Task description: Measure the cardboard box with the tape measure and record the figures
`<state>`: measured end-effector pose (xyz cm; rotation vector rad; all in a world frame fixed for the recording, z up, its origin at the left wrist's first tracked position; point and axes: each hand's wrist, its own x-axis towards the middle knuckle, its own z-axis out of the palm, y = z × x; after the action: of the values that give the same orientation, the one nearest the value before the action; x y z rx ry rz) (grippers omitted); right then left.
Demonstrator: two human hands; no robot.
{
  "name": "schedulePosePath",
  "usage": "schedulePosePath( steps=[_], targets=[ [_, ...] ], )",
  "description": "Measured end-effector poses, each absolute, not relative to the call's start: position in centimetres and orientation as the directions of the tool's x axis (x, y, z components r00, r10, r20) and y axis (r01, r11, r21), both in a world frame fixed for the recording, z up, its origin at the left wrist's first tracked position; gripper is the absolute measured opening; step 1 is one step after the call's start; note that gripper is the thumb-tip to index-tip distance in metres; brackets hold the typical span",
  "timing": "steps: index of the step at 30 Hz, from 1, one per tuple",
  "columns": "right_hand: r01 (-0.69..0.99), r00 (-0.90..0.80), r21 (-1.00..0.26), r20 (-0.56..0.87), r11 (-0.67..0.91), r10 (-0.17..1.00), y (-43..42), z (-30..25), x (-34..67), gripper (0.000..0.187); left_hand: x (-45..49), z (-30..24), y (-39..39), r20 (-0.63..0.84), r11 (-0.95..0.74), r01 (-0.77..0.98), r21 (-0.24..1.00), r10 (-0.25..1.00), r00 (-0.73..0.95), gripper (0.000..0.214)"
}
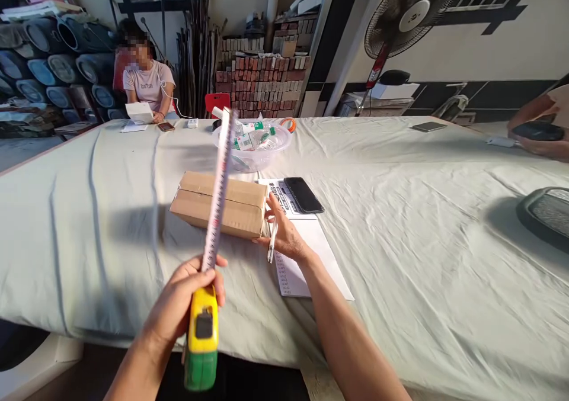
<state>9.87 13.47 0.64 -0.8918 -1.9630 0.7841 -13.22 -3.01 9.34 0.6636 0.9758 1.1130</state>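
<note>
My left hand (pixel 184 300) is closed around a yellow and green tape measure (pixel 202 336), held above the table's near edge. Its white blade (pixel 219 193) runs up and away over a taped cardboard box (pixel 220 204) on the cloth. My right hand (pixel 282 229) rests against the box's right end, fingers touching it, and grips a white pen (pixel 271 244) that points down. Under that hand lies a printed sheet of paper (pixel 306 259), with a black phone (pixel 303 194) on its far end.
A clear plastic bowl (pixel 251 143) of small bottles stands behind the box. A seated person (pixel 146 81) is at the far left end with papers. Another person's hand (pixel 540 128) holds a dark phone at the right. A standing fan (pixel 404 16) rises behind; a dark object (pixel 549 211) lies at right.
</note>
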Motion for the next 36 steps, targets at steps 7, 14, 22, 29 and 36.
schedulePosePath(
  steps=[7, 14, 22, 29, 36],
  targets=[
    [0.303, -0.452, -0.731, 0.454, 0.611, 0.768, 13.1, 0.9, 10.0, 0.118, -12.4, 6.0, -6.1, -0.406, 0.434, -0.378, 0.818, 0.900, 0.157, 0.021],
    [0.311, -0.461, -0.715, 0.462, 0.626, 0.757, 13.2, 0.9, 10.0, 0.117, -12.3, 5.6, -8.9, -0.478, 0.470, -0.374, 0.799, 0.875, 0.079, 0.028],
    [0.326, -0.460, -0.701, 0.469, 0.634, 0.754, 13.1, 0.8, 9.9, 0.117, -11.0, 6.5, -11.8, -0.518, 0.497, -0.339, 0.799, 0.855, 0.031, 0.032],
    [0.361, -0.452, -0.643, 0.513, 0.676, 0.730, 13.1, 0.6, 9.7, 0.115, -10.6, 5.5, -12.9, -0.532, 0.497, -0.310, 0.811, 0.846, -0.038, 0.038],
    [0.362, -0.439, -0.659, 0.504, 0.660, 0.744, 13.2, 0.7, 9.7, 0.113, -10.1, 4.1, -12.3, -0.492, 0.444, -0.271, 0.854, 0.860, -0.140, 0.043]
  ],
)
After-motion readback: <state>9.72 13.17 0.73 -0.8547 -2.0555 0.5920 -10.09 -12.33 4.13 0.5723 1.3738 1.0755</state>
